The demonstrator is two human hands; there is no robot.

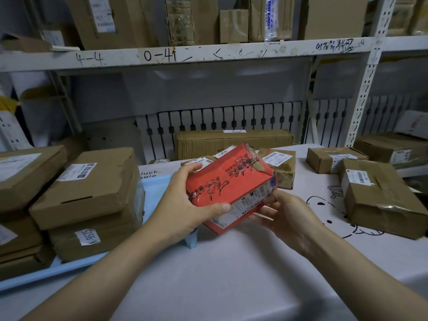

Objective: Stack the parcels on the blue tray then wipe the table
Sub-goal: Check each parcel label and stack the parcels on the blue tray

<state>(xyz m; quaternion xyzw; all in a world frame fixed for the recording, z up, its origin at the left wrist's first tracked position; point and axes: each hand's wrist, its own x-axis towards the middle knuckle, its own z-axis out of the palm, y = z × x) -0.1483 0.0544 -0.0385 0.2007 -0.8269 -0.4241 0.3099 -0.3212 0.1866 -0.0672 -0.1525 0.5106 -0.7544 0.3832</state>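
**Above the bench, a red parcel in both hands**

Above the white bench [231, 274] we hold a red rectangular parcel wrapped in clear film [228, 181], tilted, clear of the surface. Our left hand [185, 202] grips its left end, thumb curled along the near edge and fingers [194, 168] over the far side. Our right hand [284, 214] cradles the lower right corner from beneath, fingers curled against the white label side.

To the left, the light blue plastic tray [76, 262] carries stacked brown cardboard boxes [90, 188]; the lower one bears a handwritten white sticker. Just behind the red parcel sits a small brown taped parcel [281, 167], and well apart to the right lies a brown film-wrapped box [379, 200] on the bench's cartoon drawing. A long cardboard carton [231, 140] rests at the bench's back edge.
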